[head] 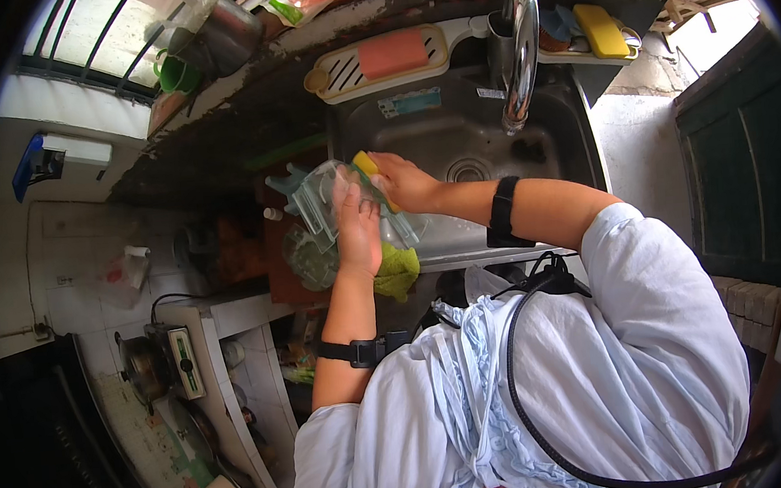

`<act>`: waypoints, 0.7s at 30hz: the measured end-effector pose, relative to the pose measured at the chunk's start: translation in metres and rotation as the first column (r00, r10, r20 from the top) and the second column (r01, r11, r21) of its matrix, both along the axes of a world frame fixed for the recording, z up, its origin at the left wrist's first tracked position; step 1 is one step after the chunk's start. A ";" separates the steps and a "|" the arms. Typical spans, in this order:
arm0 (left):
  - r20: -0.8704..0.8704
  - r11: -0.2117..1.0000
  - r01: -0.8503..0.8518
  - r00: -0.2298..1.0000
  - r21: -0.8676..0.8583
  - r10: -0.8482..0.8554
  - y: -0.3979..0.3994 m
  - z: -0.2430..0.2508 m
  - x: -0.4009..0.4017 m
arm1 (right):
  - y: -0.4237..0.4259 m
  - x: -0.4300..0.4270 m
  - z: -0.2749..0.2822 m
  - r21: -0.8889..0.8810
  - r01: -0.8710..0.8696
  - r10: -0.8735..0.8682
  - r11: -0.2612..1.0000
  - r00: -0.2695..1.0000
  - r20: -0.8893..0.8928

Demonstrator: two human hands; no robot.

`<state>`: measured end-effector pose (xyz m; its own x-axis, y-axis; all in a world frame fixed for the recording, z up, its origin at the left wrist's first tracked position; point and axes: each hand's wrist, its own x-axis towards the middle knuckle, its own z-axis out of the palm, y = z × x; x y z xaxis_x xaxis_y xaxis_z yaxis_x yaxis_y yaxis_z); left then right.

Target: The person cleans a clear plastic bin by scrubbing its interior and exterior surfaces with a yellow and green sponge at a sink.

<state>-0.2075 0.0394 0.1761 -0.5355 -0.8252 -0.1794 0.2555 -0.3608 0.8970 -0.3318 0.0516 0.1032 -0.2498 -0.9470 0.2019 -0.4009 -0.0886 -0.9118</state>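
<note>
My left hand (360, 232) steadies a clear, green-tinted plastic container (317, 212) over the left edge of the steel sink (563, 161). Its fingertips show against the transparent plastic, partly blurred. In my right hand (405, 182) is a yellow and green sponge (365, 163), pressed against the container's right side. Below my left hand, a lime-green cloth (397, 273) hangs at the sink's front left corner. Another clear plastic piece (310, 258) lies left of the cloth, its exact shape unclear.
A chrome faucet (521, 48) arches over the sink. Behind it, a white slotted rack (343, 82) carries a pink sponge (393, 54); a yellow sponge (601, 30) sits at the right. Lower left, a dark pot (142, 370) stands by a stove. A black cable (515, 385) crosses my shirt.
</note>
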 end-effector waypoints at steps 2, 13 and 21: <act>0.136 0.999 -0.033 0.990 0.024 0.029 0.000 0.005 -0.003 | 0.005 0.004 -0.011 0.019 -0.034 0.032 0.999 0.992 0.123; -0.064 0.950 -0.234 0.966 0.206 0.252 0.009 0.017 0.012 | 0.014 0.020 0.062 -0.099 -0.116 0.089 0.988 0.966 -0.245; -0.200 0.980 -0.195 0.963 -0.046 0.182 0.029 0.050 0.013 | 0.010 -0.046 -0.008 0.008 0.242 -0.235 0.970 0.949 -0.212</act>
<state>-0.1942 0.0683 0.2266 -0.3881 -0.9211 -0.0303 0.4846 -0.2319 0.8434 -0.3779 0.0617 0.0948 -0.4249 -0.8721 0.2426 -0.5874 0.0617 -0.8069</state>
